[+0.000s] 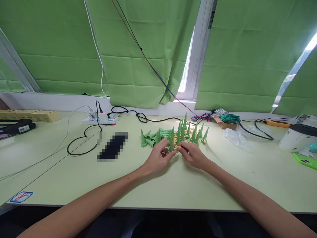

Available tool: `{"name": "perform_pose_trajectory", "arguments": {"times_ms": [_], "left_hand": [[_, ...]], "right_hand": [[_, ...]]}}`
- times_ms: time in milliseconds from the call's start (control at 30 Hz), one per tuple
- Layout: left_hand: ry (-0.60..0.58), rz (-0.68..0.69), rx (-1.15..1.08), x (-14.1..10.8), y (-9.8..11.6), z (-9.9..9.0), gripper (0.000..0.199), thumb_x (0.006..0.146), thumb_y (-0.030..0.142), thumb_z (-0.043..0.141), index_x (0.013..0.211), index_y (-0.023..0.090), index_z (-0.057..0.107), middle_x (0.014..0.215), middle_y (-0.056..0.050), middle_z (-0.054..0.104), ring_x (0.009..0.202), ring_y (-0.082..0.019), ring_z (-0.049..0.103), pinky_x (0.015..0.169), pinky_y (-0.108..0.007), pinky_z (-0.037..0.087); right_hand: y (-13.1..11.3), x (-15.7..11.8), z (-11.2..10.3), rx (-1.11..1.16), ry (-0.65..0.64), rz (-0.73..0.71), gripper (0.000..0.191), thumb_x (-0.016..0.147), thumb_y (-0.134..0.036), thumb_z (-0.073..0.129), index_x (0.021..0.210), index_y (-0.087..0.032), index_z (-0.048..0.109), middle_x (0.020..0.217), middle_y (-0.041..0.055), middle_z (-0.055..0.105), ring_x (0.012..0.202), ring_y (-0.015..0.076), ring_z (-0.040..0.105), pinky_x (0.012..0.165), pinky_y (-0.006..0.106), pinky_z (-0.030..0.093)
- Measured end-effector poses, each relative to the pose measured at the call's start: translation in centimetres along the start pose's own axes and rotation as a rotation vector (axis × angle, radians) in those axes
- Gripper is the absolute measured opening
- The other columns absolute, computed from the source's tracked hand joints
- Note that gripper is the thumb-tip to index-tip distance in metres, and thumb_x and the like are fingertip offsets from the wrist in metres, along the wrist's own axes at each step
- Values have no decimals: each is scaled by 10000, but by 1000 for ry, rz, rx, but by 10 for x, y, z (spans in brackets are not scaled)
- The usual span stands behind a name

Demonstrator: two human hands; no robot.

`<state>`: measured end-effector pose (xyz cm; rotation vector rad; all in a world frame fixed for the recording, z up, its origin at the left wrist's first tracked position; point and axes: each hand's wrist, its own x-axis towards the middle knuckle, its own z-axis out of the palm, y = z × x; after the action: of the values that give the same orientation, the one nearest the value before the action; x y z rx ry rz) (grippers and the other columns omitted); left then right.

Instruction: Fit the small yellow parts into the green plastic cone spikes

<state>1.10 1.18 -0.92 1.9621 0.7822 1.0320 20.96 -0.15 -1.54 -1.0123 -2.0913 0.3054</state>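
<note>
My left hand (158, 157) is closed round the lower part of a green cone (171, 144), which stands upright with its tip showing above the fingers. Thumb and forefinger of my right hand (193, 155) pinch a small yellow piece (176, 148) against the cone's base; its exact shape is too small to make out. Just beyond both hands, several more green cones (185, 121) stand on end, some with yellow pieces at their bases. Other green cones (151, 141) lie in a heap to the left, and loose yellow pieces (175, 136) are scattered among the standing ones.
A blurred-out dark rectangle (113, 146) lies left of the hands. Behind it are a white power strip (100, 118) and black cables (142, 116). To the right stand a small cardboard box (225, 123), a plastic bag (236, 138) and a white cup (296, 138).
</note>
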Motion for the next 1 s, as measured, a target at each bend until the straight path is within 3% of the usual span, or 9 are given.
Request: {"name": "perform_pose_trajectory", "arguments": {"times_ms": [300, 533, 667, 867, 1000], "left_hand": [[-5, 107, 135, -1, 0, 0, 172, 918, 340, 574, 876, 175, 596, 991, -38, 498, 602, -72, 415, 445, -202, 337], [67, 109, 164, -1, 0, 1, 175, 924, 349, 572, 1021, 203, 580, 1085, -49, 491, 617, -68, 485, 465, -200, 415], [151, 83, 136, -1, 1, 1, 293, 889, 343, 622, 1131, 232, 500, 1170, -61, 513, 593, -58, 517, 474, -204, 435], [198, 8, 54, -1, 3, 1, 271, 895, 390, 612, 1039, 212, 467, 826, 3, 562, 568, -95, 531, 479, -204, 425], [122, -49, -6, 1, 4, 2, 338, 956, 495, 497, 823, 184, 498, 646, 30, 512, 493, -88, 495, 466, -211, 400]], "right_hand": [[-3, 1, 2, 62, -49, 71, 396, 1028, -373, 360, 665, -218, 327, 545, -55, 395, 515, 117, 334, 559, 270, 267], [-7, 1, 2, 102, -5, 105, 401, 1027, -395, 362, 667, -217, 367, 548, -47, 421, 519, 118, 366, 559, 271, 282], [-10, 1, 0, 148, 75, 107, 385, 1021, -399, 385, 685, -214, 414, 568, -40, 433, 521, 118, 387, 541, 266, 296], [-12, -1, -2, 203, 147, 101, 309, 1018, -398, 420, 801, -203, 522, 552, -46, 445, 492, 115, 400, 515, 257, 329], [-11, 0, -2, 193, 193, 74, 267, 1015, -380, 442, 866, -196, 565, 554, -47, 448, 490, 114, 419, 510, 253, 347]]}}
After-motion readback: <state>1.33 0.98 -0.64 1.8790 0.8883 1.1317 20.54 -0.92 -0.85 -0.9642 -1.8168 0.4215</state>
